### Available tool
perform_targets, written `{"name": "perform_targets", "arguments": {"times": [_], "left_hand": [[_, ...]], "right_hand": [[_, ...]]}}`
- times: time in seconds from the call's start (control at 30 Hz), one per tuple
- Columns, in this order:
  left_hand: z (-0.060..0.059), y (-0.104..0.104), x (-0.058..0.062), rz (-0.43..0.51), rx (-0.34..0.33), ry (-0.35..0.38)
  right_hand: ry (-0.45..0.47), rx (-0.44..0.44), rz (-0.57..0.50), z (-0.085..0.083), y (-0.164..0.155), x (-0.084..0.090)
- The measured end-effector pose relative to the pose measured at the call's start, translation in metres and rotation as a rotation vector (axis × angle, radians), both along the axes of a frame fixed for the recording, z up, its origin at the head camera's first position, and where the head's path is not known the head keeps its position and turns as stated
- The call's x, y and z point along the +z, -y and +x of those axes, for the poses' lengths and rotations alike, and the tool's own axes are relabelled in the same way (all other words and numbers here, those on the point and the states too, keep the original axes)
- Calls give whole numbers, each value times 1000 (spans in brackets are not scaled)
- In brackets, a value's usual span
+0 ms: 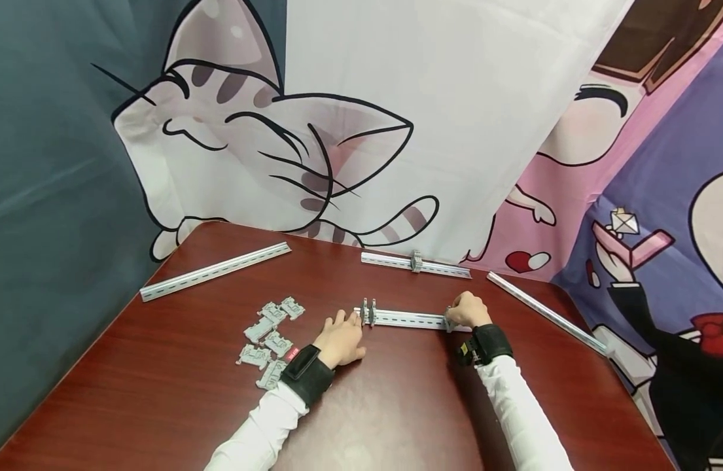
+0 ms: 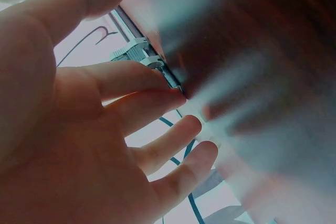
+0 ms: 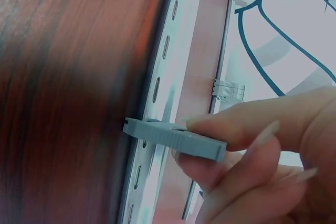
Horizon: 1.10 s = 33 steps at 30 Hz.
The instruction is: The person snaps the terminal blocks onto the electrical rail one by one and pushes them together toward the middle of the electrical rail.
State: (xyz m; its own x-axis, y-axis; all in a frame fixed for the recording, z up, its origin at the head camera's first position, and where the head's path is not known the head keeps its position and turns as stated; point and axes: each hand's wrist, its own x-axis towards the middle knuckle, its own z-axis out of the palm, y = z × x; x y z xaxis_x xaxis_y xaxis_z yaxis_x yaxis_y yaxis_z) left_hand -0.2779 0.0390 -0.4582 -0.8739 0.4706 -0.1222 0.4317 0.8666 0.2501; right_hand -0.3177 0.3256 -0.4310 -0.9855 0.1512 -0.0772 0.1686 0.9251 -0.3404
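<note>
Reddish wood worktop (image 1: 161, 392) w/ cartoon cat curtain behind. Slotted rail (image 1: 408, 319) lies left-right btwn both hands. Right hand (image 1: 468, 309) pinches a grey clip (image 3: 176, 139) at the rail's right end; left hand (image 1: 339, 339), fingers loose and spread, rests at the left end by 2 mounted clips (image 1: 368, 311). Spare clip pile (image 1: 269, 340) sits just left.

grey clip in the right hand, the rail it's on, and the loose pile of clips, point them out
grey clip (image 3: 176, 139), right wrist view, on its flat top face.
rail (image 1: 408, 319), head view, on the bare slotted stretch between the hands.
pile of clips (image 1: 269, 337), head view, on a clip near the pile's middle.
</note>
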Motion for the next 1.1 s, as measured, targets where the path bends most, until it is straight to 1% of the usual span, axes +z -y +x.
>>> {"name": "perform_targets", "arguments": {"times": [0.13,0.33,0.43,0.57,0.8,0.93,1.1], "left_hand": [[-2,1,0,5,-2,7],[3,-1,-1,4,-18,-20],[6,-1,1,2,-22,-32],[6,-2,2,3,-23,-39],[4,-1,3,13,-16,-51],[4,-1,4,11,-12,-51],[4,0,2,9,-6,-42]], "right_hand": [[-18,-7,-4,-1,1,-2],[-52,-63,-40,15,0,-11],[-61,-89,-38,23,3,-10],[-76,-109,-33,29,7,-4],[-101,-121,-47,32,11,0],[-123,-126,-43,30,13,-1],[-128,-140,-37,29,14,-5]]}}
